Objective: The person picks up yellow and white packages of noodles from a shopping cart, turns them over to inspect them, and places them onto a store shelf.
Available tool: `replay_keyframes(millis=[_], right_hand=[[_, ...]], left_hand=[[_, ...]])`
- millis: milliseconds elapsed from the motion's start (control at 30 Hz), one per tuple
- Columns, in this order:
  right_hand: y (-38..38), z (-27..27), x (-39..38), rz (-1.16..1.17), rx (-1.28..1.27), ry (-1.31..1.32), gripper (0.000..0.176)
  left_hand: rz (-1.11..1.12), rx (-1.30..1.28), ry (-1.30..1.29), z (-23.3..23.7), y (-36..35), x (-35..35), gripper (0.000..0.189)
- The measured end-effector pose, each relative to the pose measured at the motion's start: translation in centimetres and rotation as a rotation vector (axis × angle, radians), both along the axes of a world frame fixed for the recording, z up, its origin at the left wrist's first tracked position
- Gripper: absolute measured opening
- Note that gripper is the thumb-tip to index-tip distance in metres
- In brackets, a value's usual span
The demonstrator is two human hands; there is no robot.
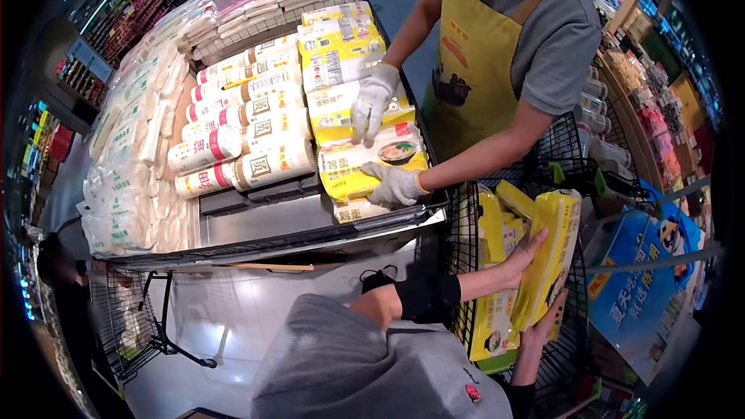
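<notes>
My left hand is wrapped round the left side of a yellow noodle pack, held upright over a black wire shopping cart. Lower down, my right hand grips the same pack near its bottom edge; its fingers are partly hidden behind it. More yellow noodle packs stand in the cart beside my left hand. Across the display, a co-worker's gloved hands rest on a yellow-and-white noodle pack at the right end of the stack.
A display bin holds rolled white noodle bundles and, at left, bagged packs. The co-worker in a yellow apron stands behind its right corner. A blue sign is right of the cart. Another cart stands at lower left.
</notes>
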State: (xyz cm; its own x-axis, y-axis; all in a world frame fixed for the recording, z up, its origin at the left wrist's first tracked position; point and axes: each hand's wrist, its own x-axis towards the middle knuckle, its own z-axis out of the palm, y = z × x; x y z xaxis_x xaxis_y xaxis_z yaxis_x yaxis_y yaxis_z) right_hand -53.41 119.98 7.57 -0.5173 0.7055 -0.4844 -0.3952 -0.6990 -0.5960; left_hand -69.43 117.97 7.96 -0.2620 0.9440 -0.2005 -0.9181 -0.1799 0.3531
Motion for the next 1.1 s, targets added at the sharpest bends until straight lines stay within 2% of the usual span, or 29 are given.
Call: replay_keyframes(millis=[67,133,333,400,433,500,600,733,833,933,1033,1100], right_hand=[[0.7,-1.7,0.9,-0.004,-0.081,-0.026,0.058],[1.9,-3.5,2.0,0.018,-0.009,-0.028,0.058],[1.9,-2.3,2.3,0.013,0.183,-0.188,0.056],[1.2,-0.5,0.9,0.057,0.316,-0.320,0.053],[1.0,-0.6,0.5,0.044,0.363,-0.304,0.052],[0.7,-0.8,0.3,0.017,0.456,-0.272,0.049],[1.8,-3.3,2.4,0.092,0.450,-0.372,0.047],[2.7,-5.8,3.7,0.061,0.375,-0.249,0.047],[2.3,-4.7,2.6,0.068,0.363,-0.235,0.047],[1.7,-3.2,1.2,0.102,0.386,-0.263,0.047],[1.3,-1.8,0.2,0.150,0.412,-0.293,0.047],[1.1,-1.4,0.2,0.149,0.320,-0.265,0.047]], left_hand=[[0.037,0.002,0.111,0.6,0.0,0.9,0.081],[0.052,0.013,0.229,0.9,-0.2,1.6,0.080],[-0.040,0.069,0.443,2.8,-0.9,1.4,0.084],[-0.110,0.073,0.471,2.8,-0.8,1.1,0.093],[-0.143,0.076,0.486,2.8,-0.8,1.0,0.097],[-0.133,0.083,0.479,3.1,-1.2,1.1,0.096],[-0.076,0.029,0.436,2.7,-0.9,2.0,0.094],[-0.047,0.046,0.434,3.3,-1.4,1.5,0.090],[0.000,0.047,0.384,3.5,-1.7,1.3,0.079],[-0.051,0.067,0.378,2.4,-1.5,0.8,0.087],[0.070,0.060,0.320,2.2,-1.4,1.3,0.060],[0.106,0.062,0.264,1.8,-1.3,1.2,0.057]])
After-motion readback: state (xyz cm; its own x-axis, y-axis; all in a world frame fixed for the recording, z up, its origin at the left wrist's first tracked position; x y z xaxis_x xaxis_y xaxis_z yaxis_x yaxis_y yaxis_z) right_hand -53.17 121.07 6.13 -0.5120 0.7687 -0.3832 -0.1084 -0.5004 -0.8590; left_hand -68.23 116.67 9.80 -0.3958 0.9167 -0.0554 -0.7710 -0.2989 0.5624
